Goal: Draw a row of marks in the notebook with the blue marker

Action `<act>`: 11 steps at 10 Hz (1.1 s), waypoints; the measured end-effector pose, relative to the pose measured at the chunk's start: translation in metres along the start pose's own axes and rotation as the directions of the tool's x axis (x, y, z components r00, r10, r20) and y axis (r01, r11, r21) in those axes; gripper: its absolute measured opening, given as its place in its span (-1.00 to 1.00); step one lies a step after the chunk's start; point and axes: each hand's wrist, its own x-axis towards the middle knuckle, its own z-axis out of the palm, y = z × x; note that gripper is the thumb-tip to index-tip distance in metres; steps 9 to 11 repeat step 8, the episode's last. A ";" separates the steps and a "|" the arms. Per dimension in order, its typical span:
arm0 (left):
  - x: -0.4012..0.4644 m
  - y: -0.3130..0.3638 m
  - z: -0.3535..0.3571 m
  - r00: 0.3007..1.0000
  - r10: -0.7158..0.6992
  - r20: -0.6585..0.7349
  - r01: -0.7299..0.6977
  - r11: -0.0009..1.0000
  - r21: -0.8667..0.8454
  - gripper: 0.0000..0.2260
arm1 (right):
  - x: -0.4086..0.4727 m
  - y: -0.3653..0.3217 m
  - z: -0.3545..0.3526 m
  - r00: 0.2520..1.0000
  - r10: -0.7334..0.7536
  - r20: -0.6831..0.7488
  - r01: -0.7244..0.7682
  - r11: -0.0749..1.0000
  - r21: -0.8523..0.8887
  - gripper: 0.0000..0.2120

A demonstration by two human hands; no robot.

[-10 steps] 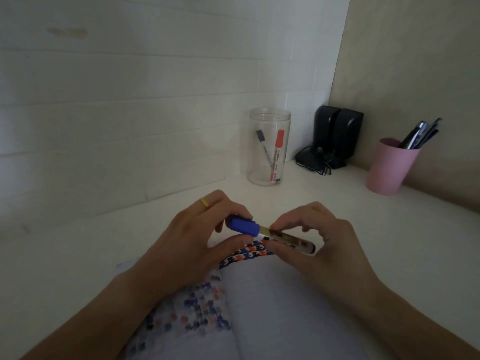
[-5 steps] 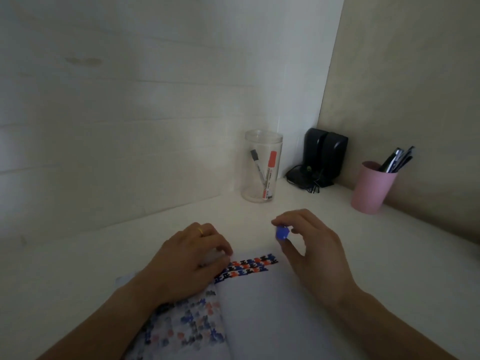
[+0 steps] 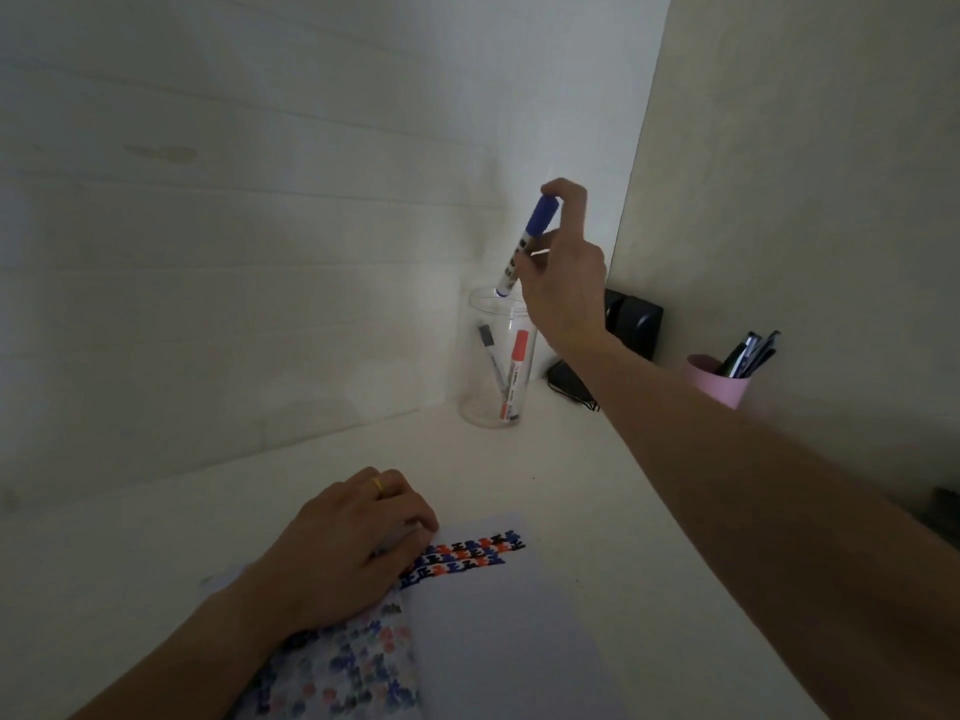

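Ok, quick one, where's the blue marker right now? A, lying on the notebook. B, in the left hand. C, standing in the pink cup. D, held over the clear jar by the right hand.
D: the right hand holds the blue marker, cap up, its lower end at the rim of the clear jar.

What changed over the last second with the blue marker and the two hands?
The right hand carried the capped blue marker from above the notebook up to the clear jar, its lower end at the rim. The left hand let go and settled on the page. Jar and pink cup stayed.
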 end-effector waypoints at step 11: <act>-0.001 0.000 0.002 1.000 0.021 -0.016 -0.022 0.999 -0.025 -0.76 | 0.000 0.011 0.027 0.970 0.051 0.238 0.020 0.958 -0.286 -0.80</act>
